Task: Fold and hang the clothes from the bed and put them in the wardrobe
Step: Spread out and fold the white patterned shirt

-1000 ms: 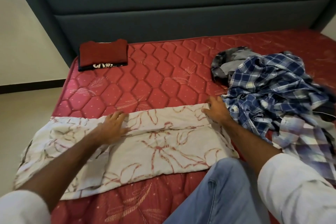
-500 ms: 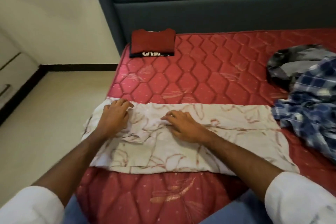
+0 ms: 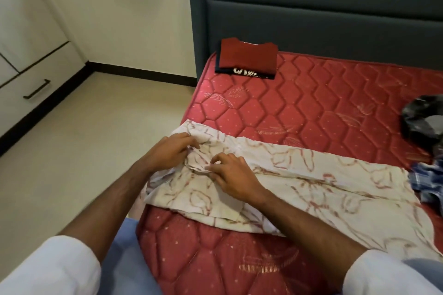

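Note:
A cream garment with a red floral print (image 3: 299, 175) lies folded lengthwise across the red quilted mattress (image 3: 299, 103). My left hand (image 3: 167, 153) rests on its bunched left end at the bed's edge, fingers curled into the fabric. My right hand (image 3: 232, 175) is just beside it, pinching a fold of the same cloth. A folded red garment (image 3: 248, 56) lies on a folded dark one (image 3: 244, 74) at the mattress's far left corner.
A blue plaid shirt (image 3: 426, 182) and a grey-black garment (image 3: 422, 120) lie bunched at the right edge. The dark padded headboard (image 3: 311, 7) stands behind. Left of the bed are beige floor (image 3: 96, 139) and white wardrobe drawers with a black handle (image 3: 36, 90).
My right hand has slid left along the cream garment to sit beside the left hand, and both now gather the cloth's left end. My view has swung left, showing the drawers.

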`<state>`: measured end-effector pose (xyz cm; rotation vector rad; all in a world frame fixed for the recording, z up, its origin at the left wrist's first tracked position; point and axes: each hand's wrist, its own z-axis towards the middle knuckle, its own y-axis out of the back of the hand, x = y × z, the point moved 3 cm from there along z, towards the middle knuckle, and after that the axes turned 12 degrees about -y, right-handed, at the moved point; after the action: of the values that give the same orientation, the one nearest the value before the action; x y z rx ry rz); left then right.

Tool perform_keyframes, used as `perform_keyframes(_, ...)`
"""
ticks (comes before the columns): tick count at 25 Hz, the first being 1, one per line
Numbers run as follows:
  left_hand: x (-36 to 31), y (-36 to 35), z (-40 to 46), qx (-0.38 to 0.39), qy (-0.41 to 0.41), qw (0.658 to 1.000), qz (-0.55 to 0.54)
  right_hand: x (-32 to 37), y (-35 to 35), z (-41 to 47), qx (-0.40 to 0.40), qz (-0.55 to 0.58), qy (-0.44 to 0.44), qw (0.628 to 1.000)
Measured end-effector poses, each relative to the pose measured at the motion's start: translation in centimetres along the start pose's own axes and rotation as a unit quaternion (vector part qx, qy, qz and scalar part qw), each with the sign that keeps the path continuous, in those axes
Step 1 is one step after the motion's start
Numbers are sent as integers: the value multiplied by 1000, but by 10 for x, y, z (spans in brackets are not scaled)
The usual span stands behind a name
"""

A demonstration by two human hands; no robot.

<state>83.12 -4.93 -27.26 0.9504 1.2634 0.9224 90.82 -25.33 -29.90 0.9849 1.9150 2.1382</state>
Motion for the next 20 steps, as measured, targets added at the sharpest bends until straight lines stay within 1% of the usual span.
perform_keyframes(1,1,2,1,1,5,1000,-5,-1,2,0,4,44,-7,999)
perform_keyframes(2,2,3,1,4,8,1000,-7,-3,5,0,18,121,-15,992)
perform_keyframes(4,5,3,-1,19,-9,1000,-6,-13,16,-3,54,290,-34,955)
perform_keyframes(6,4,2,0,55,-41,998,-10,-22,31,-8,77,399,-64,912)
perform_keyframes(7,4,0,2,77,-42,996,-9,-23,38,-10,88,433,-74,894)
perform_keyframes(9,0,-2,8,99,-28,995,1,-25,46,-13,99,457,-84,880)
perform_keyframes(10,-1,-3,11,95,-22,995,5,-25,47,-11,98,461,-100,876)
perform_keyframes(13,1,-4,15,39,12,999,-27,-42,38,2,71,490,-187,849)
perform_keyframes(15,9,-7,13,18,68,992,-103,-56,27,12,47,478,-250,841)
perform_keyframes(17,13,-15,10,5,104,974,-202,-61,23,21,39,449,-294,843)
perform_keyframes(18,13,-18,10,-9,107,965,-238,-61,25,27,37,440,-300,846)
perform_keyframes(20,11,-20,10,-48,94,950,-294,-57,35,39,50,443,-275,852)
